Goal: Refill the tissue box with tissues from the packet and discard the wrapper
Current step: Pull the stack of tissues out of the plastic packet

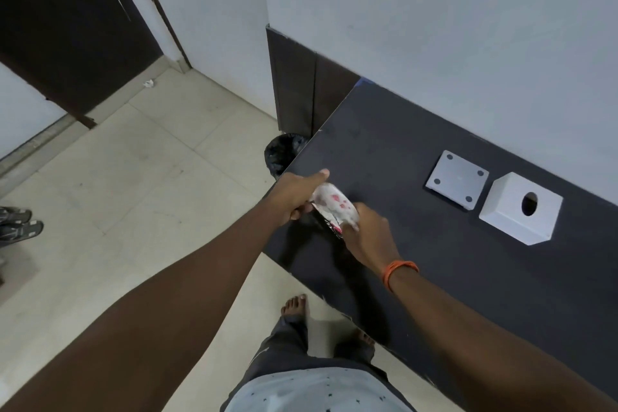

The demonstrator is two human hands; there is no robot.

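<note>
Both hands hold the tissue packet (334,207), white plastic with red print, above the left end of the dark table (434,261). My left hand (296,197) grips its left end. My right hand (368,231) grips its right end and wears an orange thread at the wrist. The white tissue box (521,209), a cube with a round hole in one face, stands on the table to the right. Its flat white base plate (456,179) with dark round feet lies beside it on the left.
A bin lined with a black bag (284,152) stands on the floor just beyond the table's left corner. Sandals (16,222) lie at the far left. A dark door (67,27) is at the back left. My bare feet (294,306) are near the table's edge.
</note>
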